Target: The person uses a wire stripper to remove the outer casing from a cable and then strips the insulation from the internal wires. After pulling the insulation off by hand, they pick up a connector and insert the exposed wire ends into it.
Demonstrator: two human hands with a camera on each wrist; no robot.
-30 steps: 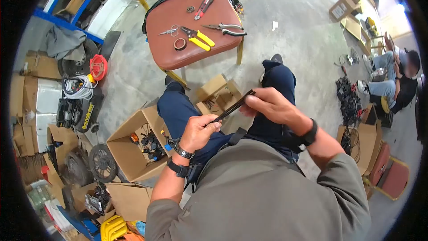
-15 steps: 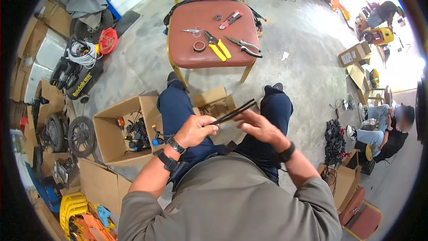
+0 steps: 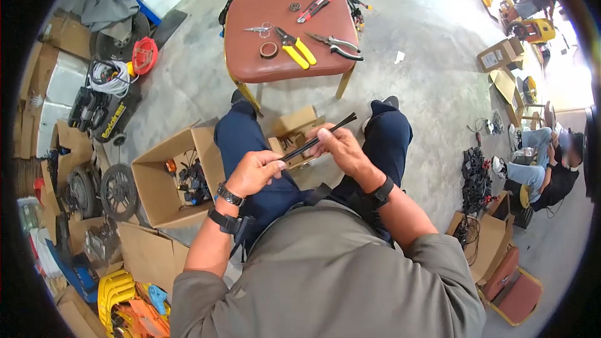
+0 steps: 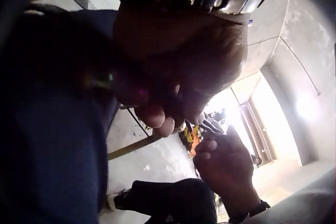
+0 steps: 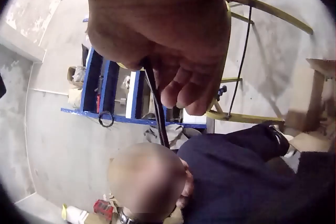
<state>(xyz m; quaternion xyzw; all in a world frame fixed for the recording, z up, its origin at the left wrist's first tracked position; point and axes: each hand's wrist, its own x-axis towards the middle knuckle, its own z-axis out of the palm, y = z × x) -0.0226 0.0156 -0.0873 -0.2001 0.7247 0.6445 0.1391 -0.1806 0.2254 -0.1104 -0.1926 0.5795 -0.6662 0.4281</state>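
Observation:
Both hands hold a bundle of thin black cables point(image 3: 299, 150), slanting up to the right above the lap in the head view. My left hand point(image 3: 251, 172) grips its lower end between thumb and fingers. Further along, my right hand point(image 3: 343, 150) pinches the bundle, and the loose ends stick out beyond the fingers. In the right wrist view the black strands point(image 5: 156, 106) run down from under the right hand's palm. The left wrist view is dark; the left fingers point(image 4: 166, 126) are curled close to the strands.
A red chair seat point(image 3: 241, 66) ahead carries yellow-handled wire strippers point(image 3: 297, 50), pliers point(image 3: 338, 44), scissors point(image 3: 260, 29), a tape roll point(image 3: 268, 50) and a utility knife point(image 3: 314, 9). Open cardboard boxes point(image 3: 150, 188) stand at the left and between the legs. A person point(image 3: 538, 175) sits at far right.
My right hand first held the bundle's far end, then came off it with fingers spread. Now it pinches the bundle again, nearer the left hand. The left hand has kept its grip.

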